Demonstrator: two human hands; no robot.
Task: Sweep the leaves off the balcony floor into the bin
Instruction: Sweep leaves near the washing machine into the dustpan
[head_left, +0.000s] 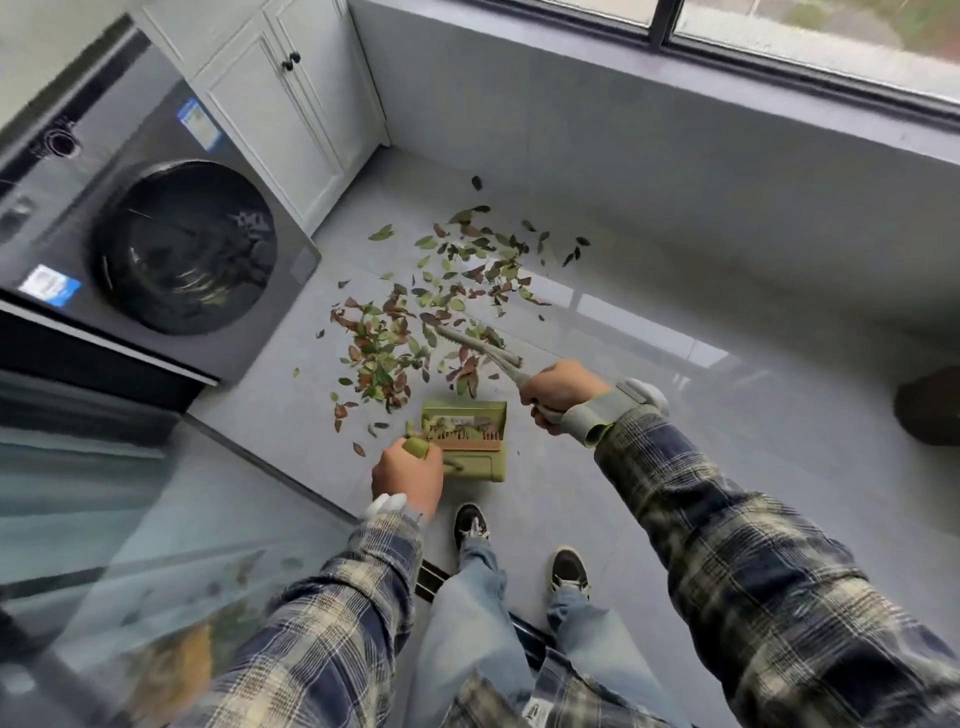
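Note:
Green and reddish leaves (441, 296) lie scattered over the grey tiled floor ahead of me. A green dustpan (467, 439) stands on the floor in front of my feet, with a few leaves inside it. My left hand (408, 475) grips the top of the dustpan's green handle (415, 446). My right hand (563, 389) grips the grey broom handle (498, 356), which slants away to the upper left. The broom's head (457, 338) rests among the leaves just beyond the dustpan. No bin can be clearly made out.
A dark front-loading washing machine (171, 244) stands at the left, with white cabinets (291, 109) behind it. A low grey wall (623, 130) under a window runs along the far side. A glass door panel (104, 519) is at my near left. A dark object (930, 405) sits at the right edge.

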